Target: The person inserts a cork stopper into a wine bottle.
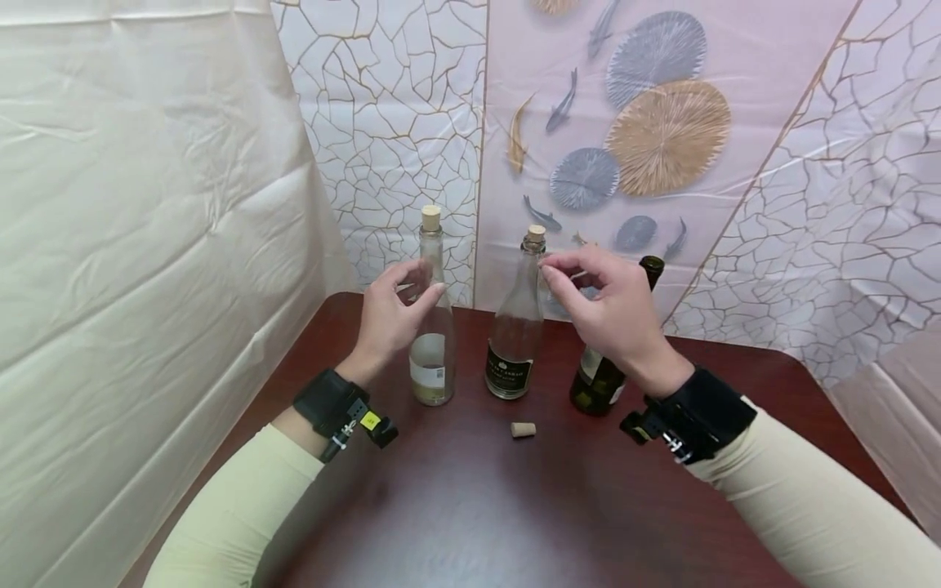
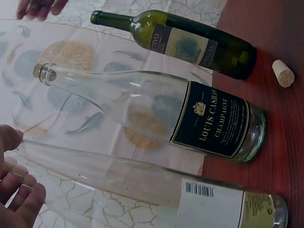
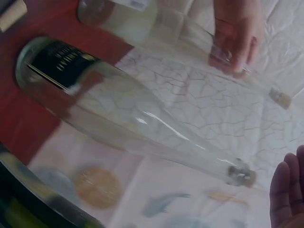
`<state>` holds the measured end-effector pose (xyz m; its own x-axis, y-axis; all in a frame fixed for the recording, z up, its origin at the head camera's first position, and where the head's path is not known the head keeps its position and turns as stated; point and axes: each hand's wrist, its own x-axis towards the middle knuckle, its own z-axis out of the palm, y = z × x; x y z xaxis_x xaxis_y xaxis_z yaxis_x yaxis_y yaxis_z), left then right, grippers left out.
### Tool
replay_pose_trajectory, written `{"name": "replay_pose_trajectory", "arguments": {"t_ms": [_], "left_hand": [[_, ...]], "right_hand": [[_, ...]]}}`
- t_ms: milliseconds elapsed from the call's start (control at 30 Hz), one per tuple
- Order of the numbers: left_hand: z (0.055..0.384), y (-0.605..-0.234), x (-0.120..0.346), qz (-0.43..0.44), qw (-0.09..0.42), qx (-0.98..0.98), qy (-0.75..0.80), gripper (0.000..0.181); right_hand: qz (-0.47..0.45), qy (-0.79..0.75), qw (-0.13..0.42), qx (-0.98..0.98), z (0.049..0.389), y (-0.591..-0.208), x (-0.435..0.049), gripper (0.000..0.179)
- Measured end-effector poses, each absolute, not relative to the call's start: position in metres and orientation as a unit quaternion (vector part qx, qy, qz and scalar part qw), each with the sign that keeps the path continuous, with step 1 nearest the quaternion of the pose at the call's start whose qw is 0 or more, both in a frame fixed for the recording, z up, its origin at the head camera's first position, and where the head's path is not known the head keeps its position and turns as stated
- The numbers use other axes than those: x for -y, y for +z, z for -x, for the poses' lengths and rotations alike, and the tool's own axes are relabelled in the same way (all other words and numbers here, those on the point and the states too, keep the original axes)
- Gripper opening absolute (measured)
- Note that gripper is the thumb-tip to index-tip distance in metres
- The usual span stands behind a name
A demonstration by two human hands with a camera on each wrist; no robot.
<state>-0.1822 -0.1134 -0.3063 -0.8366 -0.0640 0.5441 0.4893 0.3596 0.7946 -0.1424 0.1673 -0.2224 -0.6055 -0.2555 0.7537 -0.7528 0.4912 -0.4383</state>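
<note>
A clear glass bottle (image 1: 443,327) with a white label stands upright on the left, a cork (image 1: 430,216) in its mouth. Fingers and thumb of my left hand (image 1: 392,309) curl round its neck. Beside it stands a clear champagne bottle (image 1: 507,327) with a black label, also topped by a cork (image 1: 537,233). In the head view my right hand (image 1: 606,298) hangs close to that bottle's neck. The left wrist view shows this hand apart from it, fingers loosely bent and holding nothing. Partly hidden behind the right hand is a green wine bottle (image 1: 599,392), its mouth uncorked.
A loose cork (image 1: 524,429) lies on its side on the dark red table (image 1: 470,506), in front of the bottles. Patterned cloth (image 1: 397,98) hangs behind the table, and a plain pale cloth (image 1: 147,204) hangs at the left.
</note>
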Motion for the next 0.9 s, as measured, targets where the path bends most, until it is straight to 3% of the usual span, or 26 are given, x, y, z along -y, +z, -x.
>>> {"name": "replay_pose_trajectory", "arguments": {"t_ms": [333, 467, 600, 733, 900], "left_hand": [[0.186, -0.307, 0.118, 0.13, 0.228, 0.796, -0.545, 0.04], [0.176, -0.315, 0.12, 0.108, 0.21, 0.795, -0.559, 0.048], [0.159, -0.331, 0.123, 0.099, 0.246, 0.787, -0.557, 0.058], [0.142, -0.349, 0.133, 0.092, 0.287, 0.768, -0.565, 0.053], [0.122, -0.373, 0.144, 0.063, 0.247, 0.751, -0.61, 0.041]], "right_hand": [[-0.269, 0.413, 0.295, 0.819, 0.145, -0.25, -0.172, 0.011], [-0.245, 0.453, 0.267, 0.815, 0.141, -0.252, -0.178, 0.013], [-0.204, 0.499, 0.243, 0.807, 0.132, -0.254, -0.19, 0.015], [-0.158, 0.538, 0.232, 0.795, 0.119, -0.263, -0.202, 0.022], [-0.086, 0.642, 0.198, 0.736, 0.113, -0.291, -0.212, 0.031]]}}
